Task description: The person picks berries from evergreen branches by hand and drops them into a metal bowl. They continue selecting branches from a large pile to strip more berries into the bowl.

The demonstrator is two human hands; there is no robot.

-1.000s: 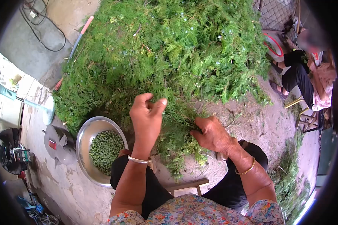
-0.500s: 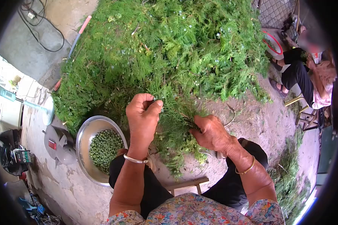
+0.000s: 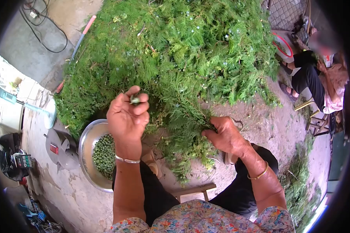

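Observation:
My left hand [image 3: 126, 116] is raised with its palm turned up and its fingers curled round a small green seed cone [image 3: 135, 100]. Whether it holds more than one is hidden by the fingers. My right hand [image 3: 228, 136] grips the stem end of a leafy evergreen branch [image 3: 188, 116], which points away to the left. Below and left of my left hand, a steel bowl [image 3: 86, 163] holds many similar green cones [image 3: 104, 155]; my forearm covers part of its right side.
A big heap of cut evergreen branches [image 3: 171, 50] fills the far side. A long-handled tool [image 3: 83, 37] leans at its left edge. A metal canister [image 3: 60, 151] and a fan [image 3: 48, 114] stand left. At right sits another person [image 3: 319, 81] near a red-rimmed basin [image 3: 282, 46].
My left hand has moved left, away from the branch, and turned palm up with a green cone in its fingers. My right hand has shifted slightly right, still gripping the branch.

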